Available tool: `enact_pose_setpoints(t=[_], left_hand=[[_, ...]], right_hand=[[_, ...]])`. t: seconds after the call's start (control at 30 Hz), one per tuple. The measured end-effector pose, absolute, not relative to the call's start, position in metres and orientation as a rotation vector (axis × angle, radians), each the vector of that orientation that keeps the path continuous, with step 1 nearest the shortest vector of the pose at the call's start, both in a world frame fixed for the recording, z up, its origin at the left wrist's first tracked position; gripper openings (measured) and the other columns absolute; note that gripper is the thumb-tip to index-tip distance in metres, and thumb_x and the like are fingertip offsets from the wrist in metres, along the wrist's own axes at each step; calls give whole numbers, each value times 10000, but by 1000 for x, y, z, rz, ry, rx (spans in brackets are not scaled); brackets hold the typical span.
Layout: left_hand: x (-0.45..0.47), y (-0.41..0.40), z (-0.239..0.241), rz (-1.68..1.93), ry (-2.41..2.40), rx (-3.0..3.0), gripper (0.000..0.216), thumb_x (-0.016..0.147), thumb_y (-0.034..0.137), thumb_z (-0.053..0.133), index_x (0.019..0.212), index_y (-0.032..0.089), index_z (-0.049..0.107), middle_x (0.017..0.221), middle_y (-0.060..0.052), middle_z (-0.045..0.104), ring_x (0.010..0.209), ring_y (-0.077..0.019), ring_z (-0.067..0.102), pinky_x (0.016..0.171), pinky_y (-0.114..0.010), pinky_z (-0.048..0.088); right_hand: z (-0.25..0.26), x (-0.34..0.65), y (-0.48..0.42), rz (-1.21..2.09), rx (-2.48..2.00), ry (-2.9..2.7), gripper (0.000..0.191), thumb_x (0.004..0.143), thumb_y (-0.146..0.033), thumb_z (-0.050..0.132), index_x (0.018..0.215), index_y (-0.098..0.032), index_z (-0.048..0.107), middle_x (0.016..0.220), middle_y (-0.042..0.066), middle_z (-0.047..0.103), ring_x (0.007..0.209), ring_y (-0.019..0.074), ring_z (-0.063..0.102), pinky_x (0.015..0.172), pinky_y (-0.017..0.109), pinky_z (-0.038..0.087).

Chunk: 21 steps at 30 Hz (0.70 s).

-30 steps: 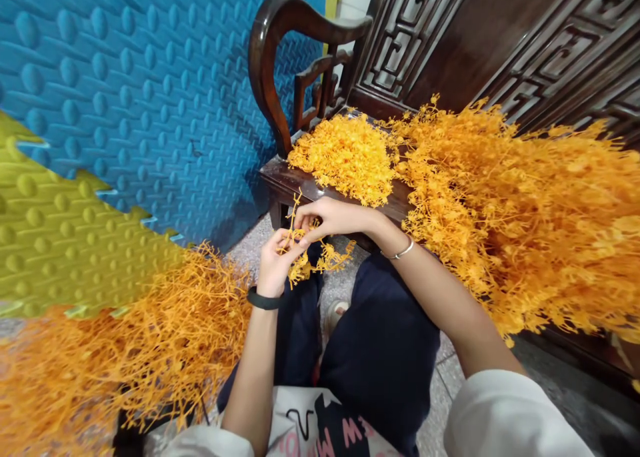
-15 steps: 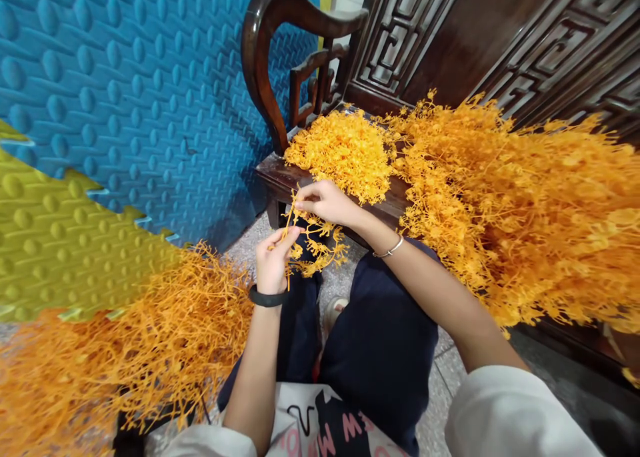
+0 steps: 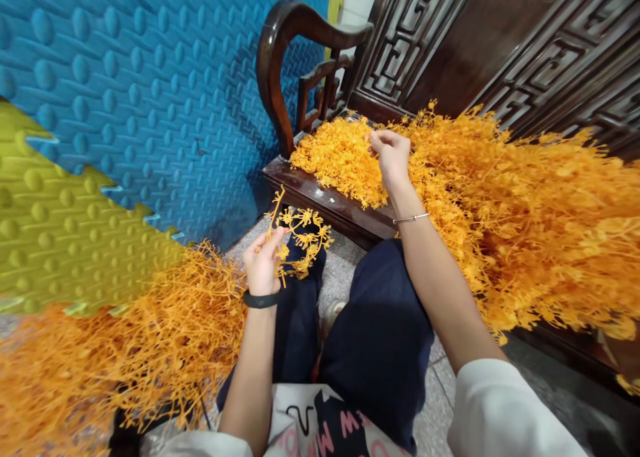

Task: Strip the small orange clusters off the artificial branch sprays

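My left hand (image 3: 263, 260) pinches an orange plastic flower sprig (image 3: 306, 243) by its stem, above my knees. Its thin branches with small star-shaped ends hang to the right of my fingers. My right hand (image 3: 393, 153) is over a heap of loose orange pieces (image 3: 340, 157) on the wooden bench seat. Thumb and fingers are pressed together there, and whatever may be between them is too small to make out. To the right of that hand lies a large mass of uncut-looking orange sprigs (image 3: 540, 223).
The bench (image 3: 330, 200) has a curved armrest (image 3: 273, 63) and a carved back (image 3: 460, 50). A blue foam mat (image 3: 135, 103) and a yellow mat (image 3: 60, 223) stand at the left. Below them is a tangle of bare orange stems (image 3: 165, 337).
My right hand has left the sprig and moved up and right to the heap on the bench. My left hand still holds the sprig, shifted slightly left.
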<state>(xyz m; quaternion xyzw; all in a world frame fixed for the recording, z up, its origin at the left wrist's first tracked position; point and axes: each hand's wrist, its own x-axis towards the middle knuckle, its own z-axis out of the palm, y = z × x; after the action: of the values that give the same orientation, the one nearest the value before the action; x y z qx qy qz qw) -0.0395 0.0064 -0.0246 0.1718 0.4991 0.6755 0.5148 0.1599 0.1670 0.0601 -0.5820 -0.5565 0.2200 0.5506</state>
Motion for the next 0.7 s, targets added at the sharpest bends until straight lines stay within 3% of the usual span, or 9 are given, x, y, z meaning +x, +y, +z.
enact_pose_setpoints(t=[0.1, 0.17, 0.23, 0.33, 0.43, 0.5, 0.57, 0.7], left_hand=[[-46, 10, -27, 1612, 1211, 441, 197, 564, 289, 738, 693, 145, 700, 675, -4, 671, 366, 2, 306, 377, -176, 252], [-46, 12, -30, 1610, 1200, 462, 204, 573, 302, 733, 699, 146, 695, 706, -11, 675, 411, -12, 374, 411, -171, 295], [-44, 14, -34, 1597, 1197, 484, 203, 580, 309, 729, 698, 148, 690, 716, -18, 675, 534, -59, 511, 504, -179, 380], [-43, 14, -38, 1597, 1160, 527, 183, 597, 295, 721, 702, 152, 674, 805, -32, 690, 752, -130, 614, 679, -225, 450], [-42, 12, -37, 1577, 1086, 616, 149, 647, 283, 691, 704, 152, 647, 862, -47, 695, 854, -155, 628, 794, -263, 447], [-41, 10, -34, 1539, 1065, 691, 151, 691, 301, 659, 717, 156, 623, 788, -47, 697, 818, -157, 641, 795, -273, 446], [-40, 8, -30, 1496, 1072, 775, 169, 719, 324, 635, 742, 160, 602, 690, -35, 684, 732, -151, 645, 745, -263, 447], [-38, 8, -28, 1450, 1100, 871, 187, 735, 337, 622, 744, 155, 580, 526, 11, 598, 523, -99, 555, 574, -206, 396]], right_hand=[[54, 180, 186, 448, -1400, -1317, 127, 783, -188, 528, 742, -97, 607, 592, -12, 520, 548, 56, 452, 598, 202, 394], [46, 181, 196, 445, -1450, -1310, 180, 792, -129, 483, 913, -67, 602, 750, 45, 595, 624, 69, 500, 663, 217, 427], [41, 178, 201, 473, -1502, -1305, 382, 790, -69, 439, 1169, -58, 485, 955, 98, 606, 731, 86, 547, 729, 235, 450], [40, 171, 195, 385, -1519, -1531, 566, 820, -145, 454, 1356, -186, 277, 1215, 107, 496, 993, 148, 540, 834, 310, 449], [46, 158, 172, 209, -1432, -1898, 553, 834, -324, 491, 1349, -241, 306, 1368, 101, 346, 1214, 226, 390, 939, 394, 389], [52, 144, 151, 287, -1350, -2017, 487, 825, -373, 504, 1275, -204, 427, 1343, 108, 389, 1202, 231, 400, 953, 393, 377], [56, 127, 132, 572, -1250, -2136, 387, 824, -390, 502, 1123, -152, 561, 1194, 111, 534, 1075, 203, 501, 909, 358, 410], [54, 101, 109, 1216, -1009, -2412, 319, 790, -352, 559, 954, -89, 635, 905, 78, 650, 823, 138, 584, 773, 273, 455]])
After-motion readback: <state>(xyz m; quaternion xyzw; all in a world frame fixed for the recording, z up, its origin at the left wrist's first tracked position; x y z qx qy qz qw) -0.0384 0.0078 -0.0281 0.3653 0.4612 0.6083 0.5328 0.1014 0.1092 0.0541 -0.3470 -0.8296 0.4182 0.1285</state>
